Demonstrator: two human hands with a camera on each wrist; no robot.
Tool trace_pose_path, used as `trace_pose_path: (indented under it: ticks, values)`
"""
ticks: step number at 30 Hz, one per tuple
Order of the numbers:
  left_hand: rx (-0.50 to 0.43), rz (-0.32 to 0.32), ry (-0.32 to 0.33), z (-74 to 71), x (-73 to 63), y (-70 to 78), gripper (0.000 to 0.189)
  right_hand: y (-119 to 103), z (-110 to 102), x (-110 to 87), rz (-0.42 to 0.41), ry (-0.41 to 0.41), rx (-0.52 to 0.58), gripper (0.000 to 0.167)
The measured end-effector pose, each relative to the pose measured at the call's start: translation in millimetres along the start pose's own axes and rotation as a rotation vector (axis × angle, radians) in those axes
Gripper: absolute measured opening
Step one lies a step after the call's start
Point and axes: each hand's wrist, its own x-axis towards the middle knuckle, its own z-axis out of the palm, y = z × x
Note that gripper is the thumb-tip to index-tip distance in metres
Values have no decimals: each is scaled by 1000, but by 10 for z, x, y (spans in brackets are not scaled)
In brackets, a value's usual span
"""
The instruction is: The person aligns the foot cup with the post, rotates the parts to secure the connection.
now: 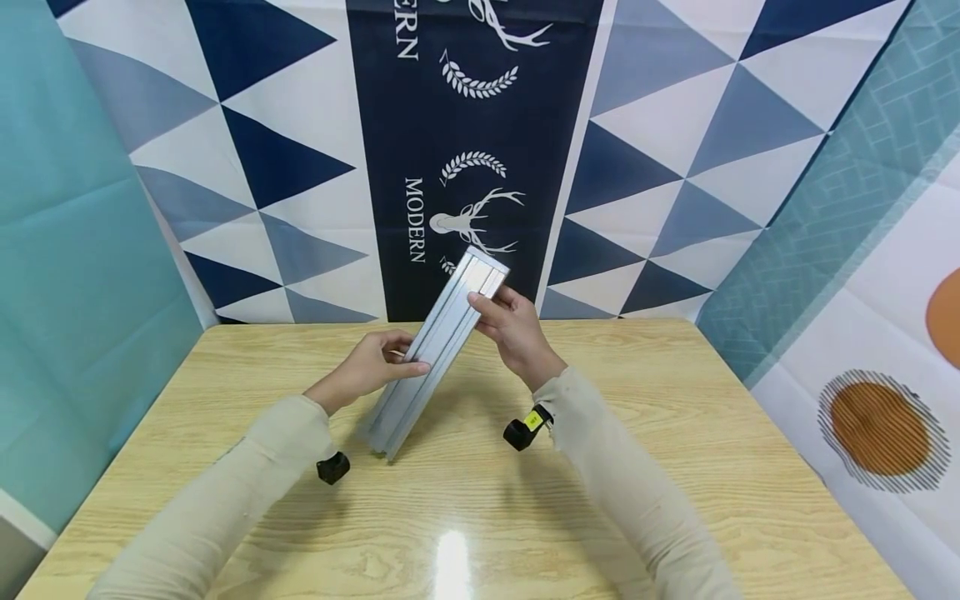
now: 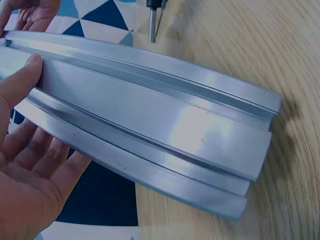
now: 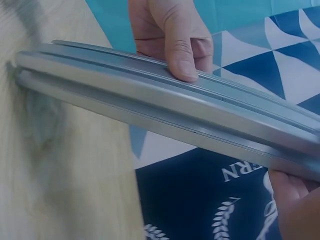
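Observation:
A silver aluminium extrusion (image 1: pixel 438 350) with long slots along its faces is held tilted over the table, its upper end leaning to the right. My left hand (image 1: pixel 378 367) grips it near the middle, thumb across the front face and fingers behind. Near the upper end, my right hand (image 1: pixel 513 329) holds the right edge, with the thumb on the front. In the left wrist view the slotted face of the extrusion (image 2: pixel 150 110) shows up close, its lower end close over the wood. The right wrist view shows its narrow side (image 3: pixel 150 100) and the left thumb pressing on top.
The wooden table (image 1: pixel 637 467) has a patterned cloth (image 1: pixel 300 150) hanging behind its back edge. Teal cloth (image 1: pixel 90 250) hangs at the left, and a white cloth with brown circles (image 1: pixel 847 350) at the right. A small black device (image 1: pixel 525 429) sits at each wrist.

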Motion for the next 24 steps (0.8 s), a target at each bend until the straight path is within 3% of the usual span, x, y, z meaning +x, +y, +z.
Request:
trace_pose_path:
  ticks: [8, 15, 24]
  values:
    - [-97, -23, 62, 104, -53, 145, 49, -205, 30, -22, -75, -116, -88, 41]
    - [-118, -24, 102, 230, -79, 254, 45, -330, 54, -26, -139, -200, -196, 46]
    - [-158, 48, 184, 405, -114, 234, 34, -404, 60, -57, -172, -271, -339, 45]
